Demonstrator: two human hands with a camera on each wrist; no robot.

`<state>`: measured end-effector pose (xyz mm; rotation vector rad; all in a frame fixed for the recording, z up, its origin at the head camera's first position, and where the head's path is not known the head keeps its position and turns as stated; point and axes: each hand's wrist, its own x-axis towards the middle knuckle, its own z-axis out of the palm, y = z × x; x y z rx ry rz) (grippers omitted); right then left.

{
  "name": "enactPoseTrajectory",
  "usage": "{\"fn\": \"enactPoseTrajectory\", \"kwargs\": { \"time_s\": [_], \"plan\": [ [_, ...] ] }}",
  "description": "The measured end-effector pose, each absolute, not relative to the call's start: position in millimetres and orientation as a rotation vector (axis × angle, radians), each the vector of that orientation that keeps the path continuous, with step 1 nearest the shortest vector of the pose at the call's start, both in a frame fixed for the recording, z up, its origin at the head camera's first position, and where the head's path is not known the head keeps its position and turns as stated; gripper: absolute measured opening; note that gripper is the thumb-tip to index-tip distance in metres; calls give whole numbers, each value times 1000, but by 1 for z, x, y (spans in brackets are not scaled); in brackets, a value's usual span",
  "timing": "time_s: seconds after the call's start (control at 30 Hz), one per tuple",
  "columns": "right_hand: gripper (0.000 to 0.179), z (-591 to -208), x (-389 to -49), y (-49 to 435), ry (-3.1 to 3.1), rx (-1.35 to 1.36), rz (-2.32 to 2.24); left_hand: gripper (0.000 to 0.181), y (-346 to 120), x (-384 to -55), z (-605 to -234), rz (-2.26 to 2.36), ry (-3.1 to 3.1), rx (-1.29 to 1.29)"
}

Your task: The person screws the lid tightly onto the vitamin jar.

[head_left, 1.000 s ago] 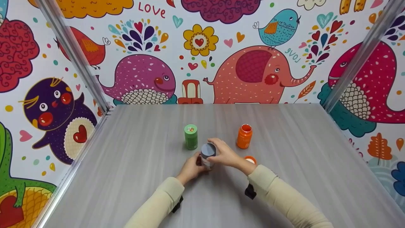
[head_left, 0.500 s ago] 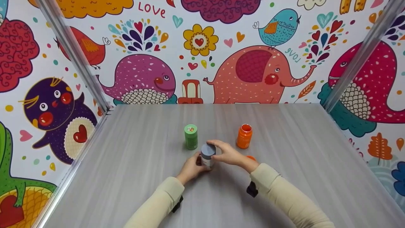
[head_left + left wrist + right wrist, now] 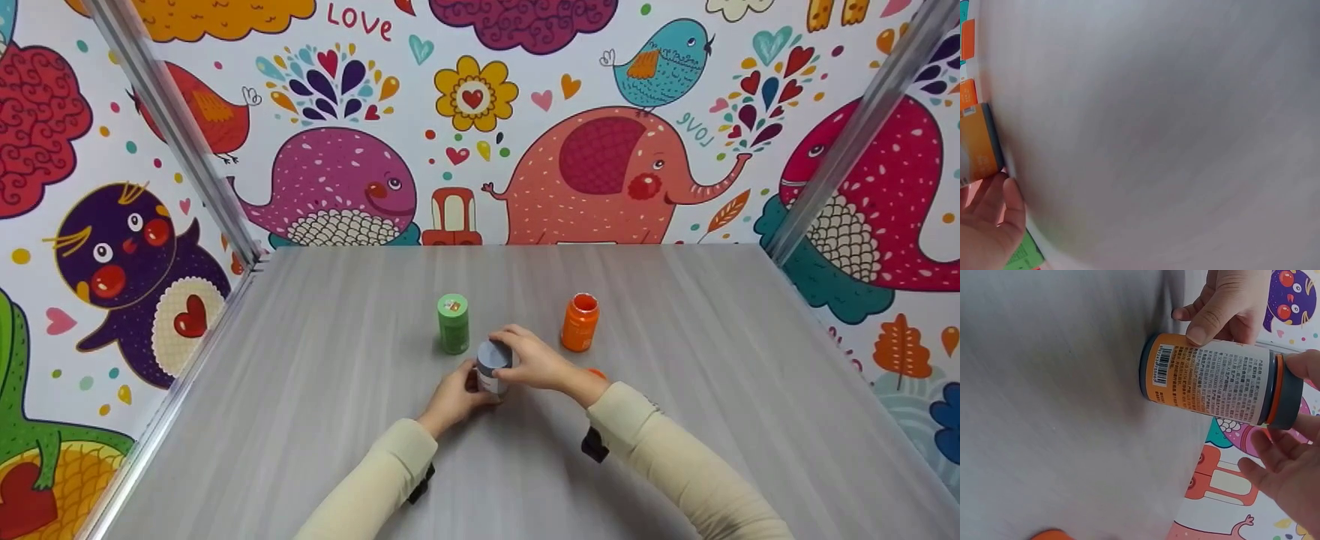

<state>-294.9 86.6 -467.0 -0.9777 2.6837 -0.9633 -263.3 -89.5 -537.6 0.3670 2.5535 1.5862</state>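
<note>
A supplement bottle [image 3: 1210, 382] with a white-and-orange label stands upright on the table between my hands. My left hand [image 3: 454, 397] grips its lower body, the thumb lying across the label in the right wrist view. From above, my right hand [image 3: 538, 364] holds the grey cap [image 3: 493, 355] between thumb and fingers; some of its other fingers spread away from the bottle. A thin orange band shows between cap and body in the right wrist view. The left wrist view catches only part of my left hand [image 3: 988, 225] and the bottle's base.
Behind the held bottle stands a green bottle [image 3: 454, 328]. An uncapped orange bottle [image 3: 580, 324] is at the back right. Mostly hidden by my right wrist, an orange lid [image 3: 596, 373] lies on the grey table [image 3: 337, 360]. Cartoon-printed walls and metal posts border the table.
My right hand has turned back and forth slightly at the cap, and its wrist now covers more of the orange lid. My left hand and the bottle stay in place.
</note>
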Motion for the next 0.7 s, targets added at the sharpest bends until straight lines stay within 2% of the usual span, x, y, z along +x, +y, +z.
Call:
{"fn": "enactPoseTrajectory", "kwargs": {
  "time_s": [0.47,0.7],
  "plan": [
    [54,-469,-289,73,2861,-607,-896,61,-89,-263,-537,1593,2544,346],
    [57,-471,-287,71,2875,-565,-904,61,-90,-262,-537,1596,2556,370]
  ]
}}
